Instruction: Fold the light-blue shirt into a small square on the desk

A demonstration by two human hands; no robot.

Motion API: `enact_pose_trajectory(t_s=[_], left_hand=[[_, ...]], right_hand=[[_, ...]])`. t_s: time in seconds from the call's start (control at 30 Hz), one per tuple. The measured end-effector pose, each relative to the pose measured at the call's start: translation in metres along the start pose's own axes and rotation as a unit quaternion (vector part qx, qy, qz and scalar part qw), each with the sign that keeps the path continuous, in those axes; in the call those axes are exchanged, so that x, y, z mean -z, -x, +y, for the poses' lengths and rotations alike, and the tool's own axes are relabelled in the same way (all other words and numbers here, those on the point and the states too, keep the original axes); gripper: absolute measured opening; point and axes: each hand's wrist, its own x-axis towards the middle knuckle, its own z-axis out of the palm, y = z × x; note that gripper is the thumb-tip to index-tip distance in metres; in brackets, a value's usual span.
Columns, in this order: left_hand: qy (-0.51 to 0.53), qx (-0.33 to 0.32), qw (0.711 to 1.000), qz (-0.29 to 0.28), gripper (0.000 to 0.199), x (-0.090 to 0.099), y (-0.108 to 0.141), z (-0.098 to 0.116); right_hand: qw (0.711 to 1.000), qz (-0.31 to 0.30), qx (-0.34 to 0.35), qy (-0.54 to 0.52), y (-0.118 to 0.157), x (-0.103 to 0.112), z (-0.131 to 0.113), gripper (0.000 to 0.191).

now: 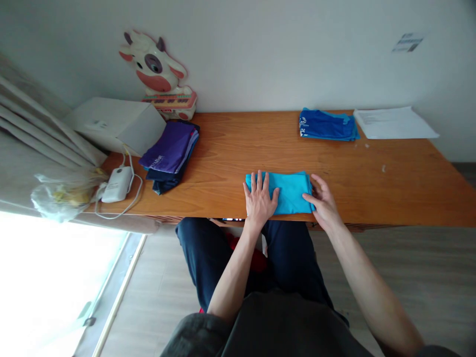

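turquoise folded cloth (292, 191) lies at the near edge of the wooden table (372, 173), in front of the person. left hand (259, 198) lies flat and open on the left end of the cloth, fingers spread. right hand (323, 201) is open too, its fingers touching the right edge. blue folded stack (327, 125) and purple stack (171, 151) lie well apart from it.

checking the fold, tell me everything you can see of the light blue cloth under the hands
The light blue cloth is a plain turquoise fabric folded into a flat, neat rectangle, lying near the front edge of the wooden table. The left hand rests flat on its left part, fingers spread. The right hand touches its right edge. No print shows on it.
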Motion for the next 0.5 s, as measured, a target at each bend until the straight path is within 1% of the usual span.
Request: enact_pose_trajectory(t_s=[0.1, 0.2, 0.27, 0.33, 0.4, 0.5], left_hand=[[-0.001, 0.001, 1.000, -0.002, 0.073, 0.000, 0.000, 0.000], [-0.003, 0.000, 1.000, -0.002, 0.073, -0.001, -0.001, 0.000], [-0.007, -0.001, 1.000, 0.000, 0.073, -0.002, -0.001, 0.000], [-0.008, -0.002, 1.000, 0.001, 0.073, -0.002, -0.001, 0.000], [-0.009, -0.002, 1.000, 0.000, 0.073, -0.002, -0.001, 0.000], [-0.009, 0.000, 1.000, 0.001, 0.073, -0.001, 0.000, -0.001]], right_hand=[[0.998, -0.003, -0.044, -0.045, 0.000, 0.006, 0.002, 0.087], [0.996, 0.003, -0.051, -0.071, 0.000, 0.009, 0.004, 0.070], [0.995, 0.000, -0.061, -0.082, 0.002, 0.007, 0.003, 0.065], [0.993, -0.015, -0.080, -0.084, 0.004, 0.004, 0.001, 0.070], [0.992, -0.037, -0.097, -0.070, 0.006, 0.000, -0.005, 0.081], [0.995, -0.056, -0.078, -0.016, 0.007, -0.003, -0.016, 0.097]])
